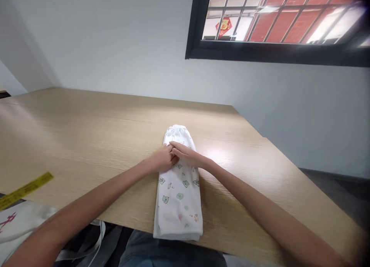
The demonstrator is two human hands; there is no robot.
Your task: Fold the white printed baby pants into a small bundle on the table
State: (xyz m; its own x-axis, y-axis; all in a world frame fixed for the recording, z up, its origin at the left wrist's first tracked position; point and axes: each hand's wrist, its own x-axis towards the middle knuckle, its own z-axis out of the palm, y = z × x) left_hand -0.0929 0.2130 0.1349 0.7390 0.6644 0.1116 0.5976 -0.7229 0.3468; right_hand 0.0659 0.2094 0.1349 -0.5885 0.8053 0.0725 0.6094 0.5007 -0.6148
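Observation:
A pair of white children's pants (179, 217) with small green and orange animal prints lies folded lengthwise on the table. Its gathered elastic waist points away from me, and the lower end reaches the table's near edge. My left hand (165, 158) rests on the upper part of the cloth, its fingers pointing right and partly covered. From the other side my right hand (187, 155) lies on the fabric with fingers stretched out, their tips meeting and overlapping the left fingers. Neither hand lifts the cloth.
The wooden table (101, 120) runs back to a pale wall (115, 39) with a dark-framed window (260, 53). A yellow printed strip (27, 189) is stuck at the left near edge. Below it hangs a white cloth bag (26, 220) with straps.

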